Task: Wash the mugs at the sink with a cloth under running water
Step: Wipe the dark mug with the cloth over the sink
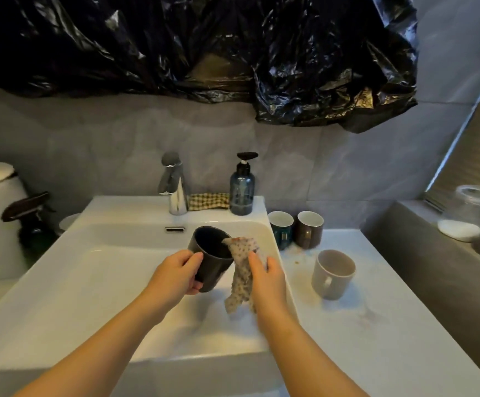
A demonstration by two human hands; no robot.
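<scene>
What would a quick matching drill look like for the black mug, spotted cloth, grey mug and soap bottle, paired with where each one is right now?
Things:
1. black mug
2. spotted cloth
3. grey mug
4. soap bottle

Places:
A. standing on the counter, right of the sink
B. held in the left hand over the sink
C. on the sink's back ledge, beside the tap
D. gripped in the right hand

Pairs: 1-B, 2-D, 3-A, 4-C

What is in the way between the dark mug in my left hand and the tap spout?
Nothing visible. The dark mug in the left hand hangs over the basin in front of the tap; the cloth in the right hand sits at its right side.
</scene>
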